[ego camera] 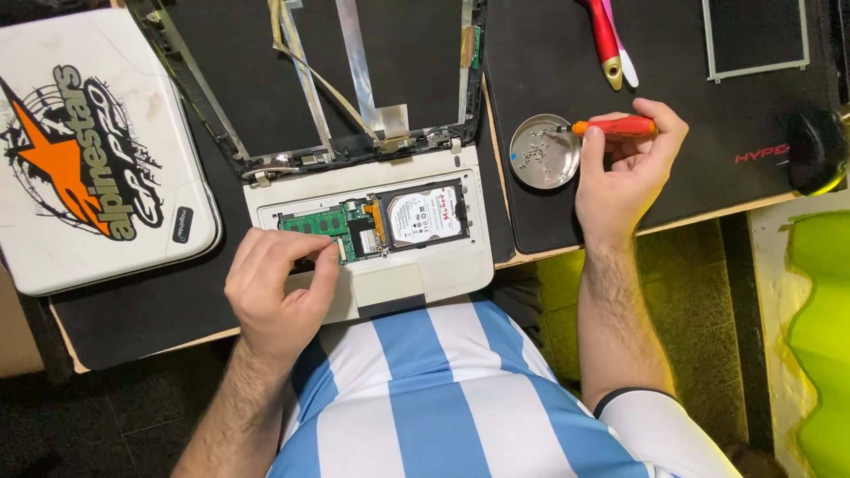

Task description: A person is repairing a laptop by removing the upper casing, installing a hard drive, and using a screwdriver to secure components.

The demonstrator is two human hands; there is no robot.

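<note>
Left hand (pixel 282 288), lower centre-left of the frame: fingers curled downward, fingertips pressed on the lower-left part of the opened laptop base (pixel 443 270); whether anything is pinched under them cannot be told. Forearm enters from the bottom edge.

Right hand (pixel 624 164), right of centre: closed around a small screwdriver with an orange-red handle (pixel 613 127), held level, its metal tip pointing left over the rim of a round metal dish (pixel 544 152). The dish is shallow, shiny, and holds several tiny screws.

The laptop base is white plastic, bottom cover off, lying at centre frame on a black mat over the desk (pixel 673 226). Exposed inside: a green memory module (pixel 317 222) to the left, a silver hard drive (pixel 425 214) with a white label to the right.

Above it, an empty black screen frame (pixel 474 88) with loose flat ribbon cables. Upper left: a white laptop lid (pixel 106 150), glossy, with orange and black graphic. Top right: red-handled tool (pixel 605 40).
</note>
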